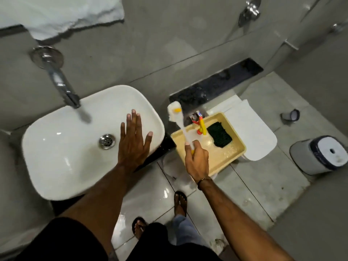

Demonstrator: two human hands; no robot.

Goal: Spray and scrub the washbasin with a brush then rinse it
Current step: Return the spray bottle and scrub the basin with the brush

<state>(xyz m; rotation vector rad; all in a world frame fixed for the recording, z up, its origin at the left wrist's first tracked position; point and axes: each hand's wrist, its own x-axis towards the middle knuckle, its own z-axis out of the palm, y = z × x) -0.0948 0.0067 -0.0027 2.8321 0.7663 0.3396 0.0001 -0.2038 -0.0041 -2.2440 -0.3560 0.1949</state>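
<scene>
The white washbasin (62,147) fills the left of the head view, with a chrome drain (107,141) in its middle and a chrome wall tap (62,83) reaching over its back edge. My left hand (132,140) hovers flat with spread fingers over the basin's right side and holds nothing. My right hand (196,159) grips the handle of a white brush (178,119) with yellow trim, its head pointing up and away, over a yellow tray (231,157). In the tray a spray bottle (200,125) with a yellow and red trigger is only partly clear.
A dark green scrub pad (219,134) lies in the tray, which rests on a closed white toilet lid (259,136). A grey bin (318,155) stands on the floor at right. My sandalled feet (179,204) are on wet floor tiles. A white towel (56,14) hangs at upper left.
</scene>
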